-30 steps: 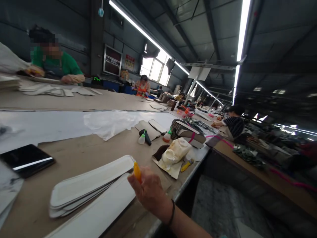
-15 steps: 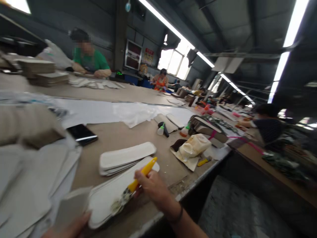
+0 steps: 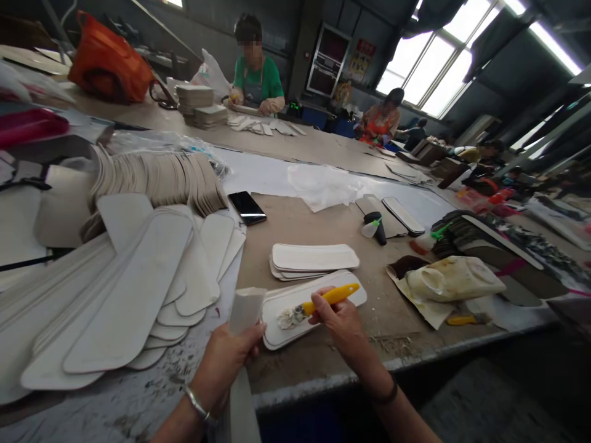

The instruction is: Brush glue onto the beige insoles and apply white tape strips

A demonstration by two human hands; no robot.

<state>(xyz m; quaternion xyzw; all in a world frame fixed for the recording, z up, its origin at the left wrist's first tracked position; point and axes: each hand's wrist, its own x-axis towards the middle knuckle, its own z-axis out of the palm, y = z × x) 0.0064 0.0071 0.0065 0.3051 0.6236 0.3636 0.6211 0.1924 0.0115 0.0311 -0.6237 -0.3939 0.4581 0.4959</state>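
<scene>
My right hand [image 3: 340, 325] grips a paintbrush [image 3: 339, 293] by its yellow handle. Its whitish, clotted bristles rest on the top piece of a low stack of white rounded panels [image 3: 344, 286]. Closed around a pale, flat strip [image 3: 246, 309] is my left hand [image 3: 228, 352], at the left end of that stack. The strip stands up above the fist, and a similar pale length shows below it. Just behind lies a second small stack of white panels [image 3: 316, 256]. What the strip is made of, I cannot tell.
Many pale panels [image 3: 133, 295] fan out at left, before a curved row of panels [image 3: 161, 175]. A phone [image 3: 248, 208], a small bottle [image 3: 370, 229], a stained container [image 3: 457, 280] and another yellow brush [image 3: 462, 320] lie around. A person in green [image 3: 258, 80] works across the table.
The view has swung left, bringing the fanned panels and an orange bag into sight. My left hand now shows clearly with the strip. The brush still touches the panel, its handle lying flatter.
</scene>
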